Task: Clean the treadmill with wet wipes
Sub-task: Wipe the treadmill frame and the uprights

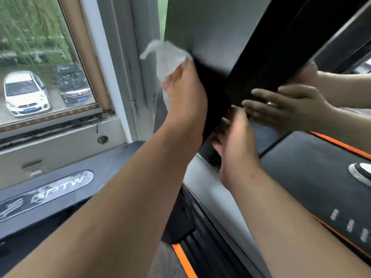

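White wipe [167, 57] bunched at the tips of the left hand [186, 101], pinched by its fingers and pressed to the near edge of the post [210, 23] of the treadmill [112, 163], high up beside the window [40, 47]. Right hand [234, 141] lower on the same post, fingers straight and loosely spread, laid against the dark face, gripping nothing.

Risks, as judged:
- Loose corner of wipe free at upper left, likely to slip from the pinch under a fast stroke and drop behind the post.
- Motion blur suggestive of speed, hence streaks or missed strips on the glossy black.
- Wet film on a slick surface, with some chance of the bracing right hand sliding.
- Long reach of the left arm, so little pressure near the top of the post.

Hidden or unclear:
- Left fingertips past the post edge, and the part of the wipe under the hand.
- Right fingertips, smeared by blur.
- Top of post, cut off by the frame.
- Second hand [287, 103] at right, probably a reflection in a glossy panel, not certain.
- Lettering on the badge [50, 191], only partly legible.
- Wetness of the wipe, not to be told.
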